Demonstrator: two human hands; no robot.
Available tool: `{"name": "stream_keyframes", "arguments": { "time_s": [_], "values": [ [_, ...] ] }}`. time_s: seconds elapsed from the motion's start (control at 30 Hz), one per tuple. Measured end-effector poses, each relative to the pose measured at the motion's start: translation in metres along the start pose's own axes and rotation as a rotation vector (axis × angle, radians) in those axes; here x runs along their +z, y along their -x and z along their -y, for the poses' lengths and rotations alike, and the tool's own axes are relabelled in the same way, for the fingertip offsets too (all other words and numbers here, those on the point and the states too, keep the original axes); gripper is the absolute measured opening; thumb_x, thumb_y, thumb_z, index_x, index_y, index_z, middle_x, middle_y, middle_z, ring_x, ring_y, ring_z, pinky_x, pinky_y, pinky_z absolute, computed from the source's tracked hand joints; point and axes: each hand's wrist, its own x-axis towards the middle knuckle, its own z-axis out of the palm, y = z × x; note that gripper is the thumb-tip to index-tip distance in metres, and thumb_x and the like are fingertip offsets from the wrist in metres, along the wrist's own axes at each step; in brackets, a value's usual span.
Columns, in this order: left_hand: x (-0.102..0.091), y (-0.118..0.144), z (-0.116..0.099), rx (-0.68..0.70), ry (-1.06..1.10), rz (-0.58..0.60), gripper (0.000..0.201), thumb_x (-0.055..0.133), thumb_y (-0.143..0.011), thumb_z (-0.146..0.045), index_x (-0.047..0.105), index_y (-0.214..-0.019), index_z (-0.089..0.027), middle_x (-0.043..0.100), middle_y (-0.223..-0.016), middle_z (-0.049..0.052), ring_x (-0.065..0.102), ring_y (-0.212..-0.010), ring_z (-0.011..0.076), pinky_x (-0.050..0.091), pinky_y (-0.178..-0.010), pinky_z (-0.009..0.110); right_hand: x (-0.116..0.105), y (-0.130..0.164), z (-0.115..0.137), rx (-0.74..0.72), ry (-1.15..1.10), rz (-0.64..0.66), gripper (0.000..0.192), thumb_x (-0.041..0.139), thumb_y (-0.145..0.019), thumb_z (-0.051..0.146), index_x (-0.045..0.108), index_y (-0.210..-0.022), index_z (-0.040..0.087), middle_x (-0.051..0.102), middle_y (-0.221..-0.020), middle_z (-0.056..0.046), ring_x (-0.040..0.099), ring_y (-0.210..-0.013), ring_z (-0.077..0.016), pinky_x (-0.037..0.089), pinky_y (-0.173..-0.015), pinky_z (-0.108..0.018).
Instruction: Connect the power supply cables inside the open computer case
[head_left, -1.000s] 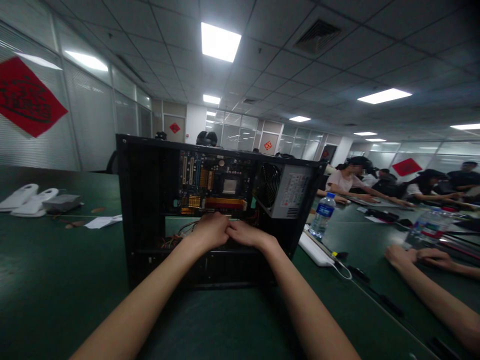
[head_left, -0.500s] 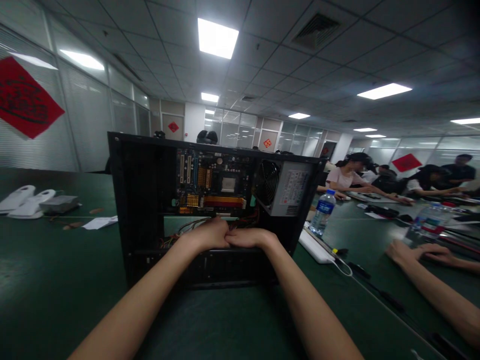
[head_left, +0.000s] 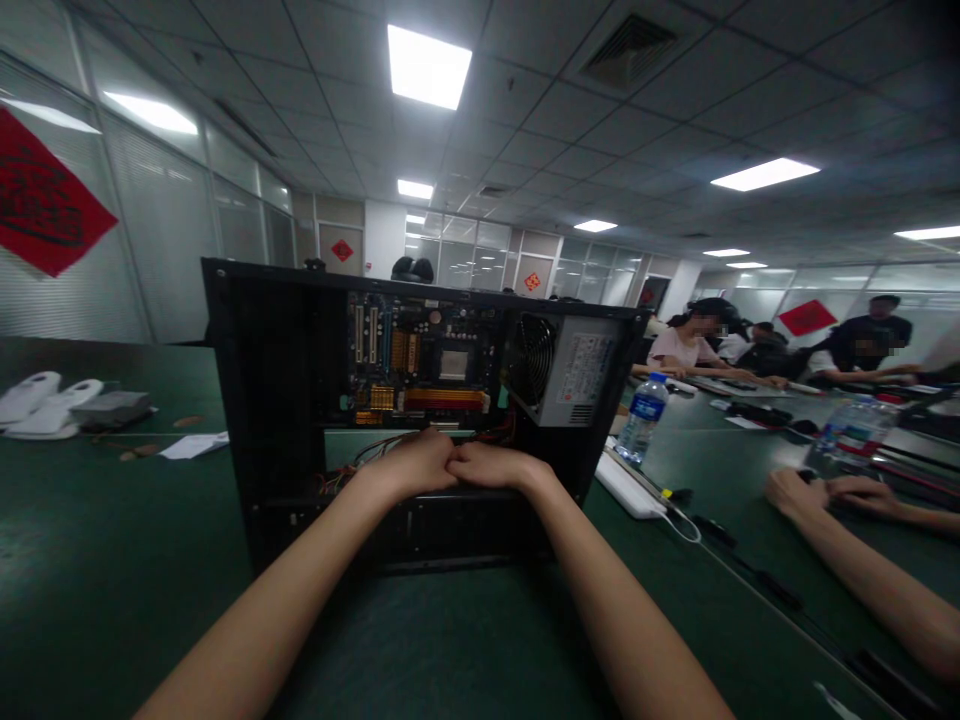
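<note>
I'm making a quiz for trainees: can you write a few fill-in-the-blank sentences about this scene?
1. Both hands, left hand and right hand, reach into an open computer ____.
2. The case stands on a dark ____ table.
3. Right of the case stands a plastic water ____.
4. The circuit board sits left of the power supply's round ____.

Missing words: case; green; bottle; fan

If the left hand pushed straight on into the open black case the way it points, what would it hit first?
Most likely the bundle of loose red and yellow wires just past the left hand, then the green motherboard on the open black computer case wall. Depth is hard to judge here.
</note>
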Motion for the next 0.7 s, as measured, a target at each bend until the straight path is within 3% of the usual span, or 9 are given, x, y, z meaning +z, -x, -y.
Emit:
{"name": "stream_keyframes", "arguments": {
  "time_s": [0.2, 0.33, 0.47, 0.6, 0.7],
  "values": [
    [-0.002, 0.001, -0.002, -0.013, 0.013, 0.001, 0.031, 0.057, -0.075, -0.031, 0.077, -0.092, -0.015, 0.076, -0.087, 0.016, 0.072, -0.077, 0.0298, 0.043, -0.056, 0.029, -0.002, 0.002, 0.0, -0.035, -0.105, -0.019, 0.023, 0.049, -0.09, 0.024, 0.068, -0.081, 0.014, 0.068, -0.079, -0.002, 0.056, -0.068, -0.0142, 0.038, -0.061, -0.024],
    [-0.007, -0.001, 0.001, 0.029, 0.181, -0.201, 0.028, 0.057, -0.079, -0.027, 0.075, -0.098, -0.017, 0.077, -0.096, 0.011, 0.071, -0.089, 0.0254, 0.047, -0.069, 0.029, -0.007, 0.003, 0.005, -0.126, -0.363, -0.296, 0.025, 0.05, -0.09, 0.029, 0.069, -0.085, 0.014, 0.065, -0.074, 0.0, 0.053, -0.065, -0.0126, 0.038, -0.06, -0.023],
    [-0.021, 0.001, 0.003, 0.021, 0.387, -0.368, 0.027, 0.057, -0.084, -0.033, 0.07, -0.097, -0.014, 0.075, -0.095, 0.01, 0.068, -0.085, 0.0208, 0.049, -0.073, 0.028, -0.014, 0.001, 0.011, -0.16, -0.694, -0.539, 0.038, 0.061, -0.085, 0.05, 0.07, -0.094, 0.015, 0.068, -0.083, -0.004, 0.056, -0.069, -0.0139, 0.041, -0.061, -0.024],
    [-0.048, 0.016, 0.0, 0.106, 0.569, -0.271, 0.039, 0.053, -0.091, -0.042, 0.067, -0.112, -0.012, 0.075, -0.104, 0.011, 0.068, -0.089, 0.0196, 0.051, -0.077, 0.028, -0.017, 0.001, 0.019, -0.168, -1.07, -0.565, 0.049, 0.075, -0.071, 0.059, 0.068, -0.095, 0.017, 0.066, -0.078, -0.001, 0.057, -0.063, -0.0126, 0.038, -0.057, -0.023],
    [-0.071, 0.036, -0.002, 0.122, 0.555, -0.155, 0.045, 0.05, -0.093, -0.049, 0.067, -0.119, -0.015, 0.074, -0.11, 0.009, 0.068, -0.097, 0.0205, 0.051, -0.084, 0.029, -0.017, 0.001, 0.027, -0.203, -1.216, -0.546, 0.051, 0.081, -0.065, 0.06, 0.066, -0.088, 0.016, 0.067, -0.076, -0.001, 0.06, -0.064, -0.0127, 0.04, -0.058, -0.023]
  ]
}}
